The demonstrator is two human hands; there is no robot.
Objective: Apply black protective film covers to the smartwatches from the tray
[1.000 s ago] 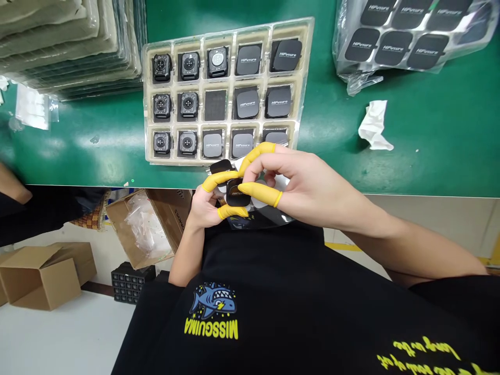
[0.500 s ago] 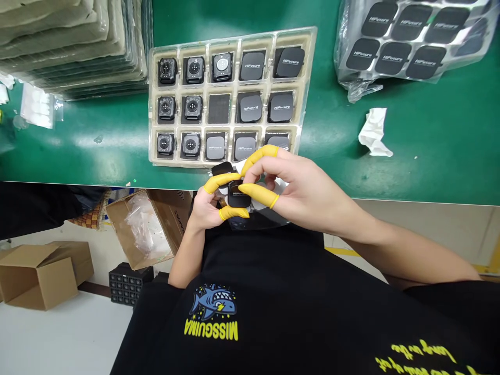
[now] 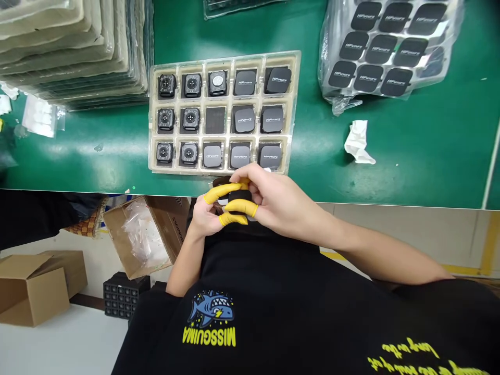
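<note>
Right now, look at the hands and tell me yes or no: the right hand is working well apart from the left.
No: the left hand and right hand meet around a small black piece.

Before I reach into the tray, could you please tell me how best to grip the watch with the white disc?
Probably by two opposite side edges, pinched from above: the watch lies disc up in a tray compartment whose walls would hinder a sideways approach, while its squarish shape offers edges to pinch.
</note>
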